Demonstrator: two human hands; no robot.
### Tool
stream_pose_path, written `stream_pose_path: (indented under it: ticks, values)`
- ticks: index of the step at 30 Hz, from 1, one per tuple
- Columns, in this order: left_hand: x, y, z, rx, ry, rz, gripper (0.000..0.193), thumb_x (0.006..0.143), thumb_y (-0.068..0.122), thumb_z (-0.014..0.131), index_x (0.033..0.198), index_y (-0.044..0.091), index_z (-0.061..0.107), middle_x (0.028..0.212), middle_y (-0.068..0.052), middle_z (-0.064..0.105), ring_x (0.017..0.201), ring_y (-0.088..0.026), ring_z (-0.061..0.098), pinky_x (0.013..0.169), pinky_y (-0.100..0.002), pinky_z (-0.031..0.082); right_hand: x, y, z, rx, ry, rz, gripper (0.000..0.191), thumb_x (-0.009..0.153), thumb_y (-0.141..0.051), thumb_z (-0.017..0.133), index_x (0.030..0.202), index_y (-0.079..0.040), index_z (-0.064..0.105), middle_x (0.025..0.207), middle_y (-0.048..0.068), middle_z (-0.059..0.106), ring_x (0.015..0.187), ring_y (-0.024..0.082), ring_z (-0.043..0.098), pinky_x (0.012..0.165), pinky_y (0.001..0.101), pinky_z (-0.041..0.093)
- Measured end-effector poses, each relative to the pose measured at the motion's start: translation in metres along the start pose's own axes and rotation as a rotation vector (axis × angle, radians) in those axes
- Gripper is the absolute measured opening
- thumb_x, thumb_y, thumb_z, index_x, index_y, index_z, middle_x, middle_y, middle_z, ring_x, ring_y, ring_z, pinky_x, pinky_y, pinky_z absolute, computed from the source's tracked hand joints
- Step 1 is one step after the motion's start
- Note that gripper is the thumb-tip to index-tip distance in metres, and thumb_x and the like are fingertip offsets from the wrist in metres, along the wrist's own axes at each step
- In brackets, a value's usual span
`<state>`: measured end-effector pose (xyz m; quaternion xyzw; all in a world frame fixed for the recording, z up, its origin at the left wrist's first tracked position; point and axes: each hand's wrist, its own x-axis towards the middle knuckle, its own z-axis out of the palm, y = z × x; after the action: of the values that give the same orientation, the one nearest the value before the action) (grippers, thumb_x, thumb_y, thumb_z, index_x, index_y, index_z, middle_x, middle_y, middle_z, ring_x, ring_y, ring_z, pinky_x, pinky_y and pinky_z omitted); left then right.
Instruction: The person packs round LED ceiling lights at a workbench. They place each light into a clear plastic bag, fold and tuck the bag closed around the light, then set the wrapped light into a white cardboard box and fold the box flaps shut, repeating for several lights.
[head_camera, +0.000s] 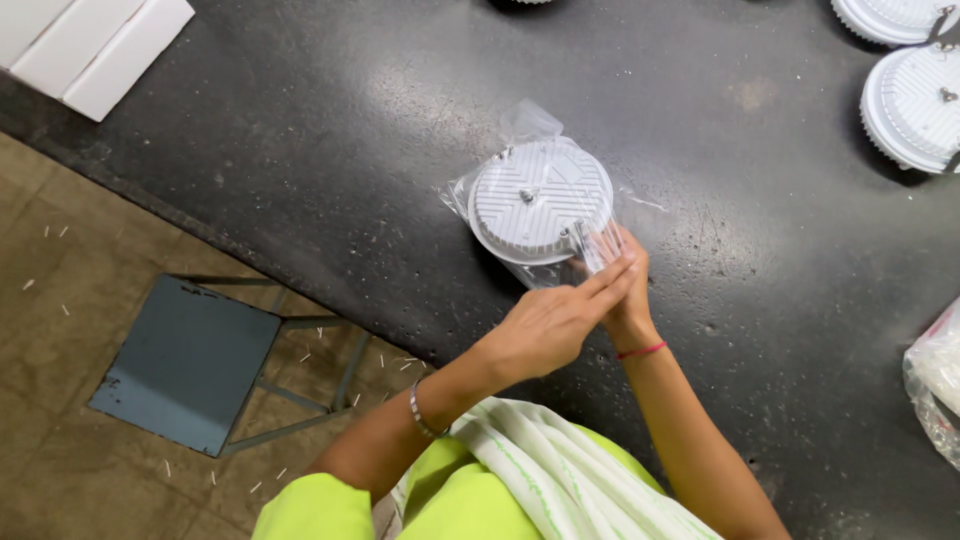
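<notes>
Both hands at the open end of a bagged round lamp

The white ribbed lamp (540, 198) sits inside a clear plastic bag (527, 122) on the dark desk (300, 150). Left hand (548, 325) lies flat, fingers straight; right hand (628, 292), mostly hidden, seems to pinch the bag. The thin film could tear on the lamp's metal clip

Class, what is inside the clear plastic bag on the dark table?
The clear plastic bag holds a round white ribbed lamp housing. Its underside is hidden; both hands cover the bag's near end.
</notes>
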<state>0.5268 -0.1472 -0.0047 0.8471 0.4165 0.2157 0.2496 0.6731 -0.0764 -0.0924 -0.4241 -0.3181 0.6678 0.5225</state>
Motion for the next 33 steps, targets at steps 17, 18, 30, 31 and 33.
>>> stream_pose_path:
  ticks: [17,18,30,31,33]
  values:
    - [-0.025,-0.127,0.01,0.313,0.29,0.173,0.074,0.079,0.021,0.082,0.146,0.023,0.053,0.16,0.002,0.043,0.149,-0.023,0.035,0.123,-0.049,0.021,0.052,0.028,0.007,-0.061,0.013,0.177,0.033,0.1,-0.013,0.055,0.131,-0.002,0.054,0.115,0.008,0.07,0.099,0.017,0.072,0.085,0.032,0.064]
    - [-0.016,-0.131,0.013,0.364,0.342,0.222,0.06,0.085,0.015,0.078,0.141,0.023,0.058,0.158,0.002,0.049,0.148,-0.021,0.04,0.125,-0.047,0.022,0.056,0.028,0.011,-0.041,-0.006,0.159,0.033,0.101,-0.012,0.056,0.131,-0.001,0.055,0.114,0.008,0.069,0.098,0.016,0.071,0.084,0.0318,0.063]
    - [0.008,-0.065,-0.053,-0.792,0.68,-0.048,0.008,0.11,0.006,0.051,0.105,0.008,0.057,0.108,-0.01,0.08,0.091,-0.016,0.075,0.081,-0.033,0.06,-0.07,-0.159,-0.048,-0.274,-0.15,-0.235,0.021,0.108,-0.012,0.06,0.119,0.003,0.07,0.104,0.02,0.074,0.09,0.025,0.074,0.078,0.0354,0.063]
    - [0.01,-0.055,-0.056,-0.955,0.681,0.007,0.008,0.112,0.009,0.05,0.105,0.009,0.054,0.108,-0.012,0.079,0.1,-0.017,0.076,0.09,-0.033,0.063,-0.078,-0.169,-0.058,-0.072,-0.11,-0.36,0.018,0.115,-0.011,0.06,0.121,0.004,0.071,0.1,0.019,0.073,0.088,0.024,0.072,0.08,0.0358,0.06]
    - [0.015,-0.034,-0.055,-1.288,0.56,-0.114,0.014,0.112,0.014,0.048,0.102,0.009,0.057,0.105,-0.016,0.076,0.095,-0.023,0.077,0.084,-0.036,0.064,-0.079,-0.171,-0.075,-0.354,-0.025,-0.321,0.021,0.111,-0.013,0.06,0.122,0.002,0.068,0.111,0.013,0.072,0.102,0.019,0.07,0.092,0.0342,0.059]
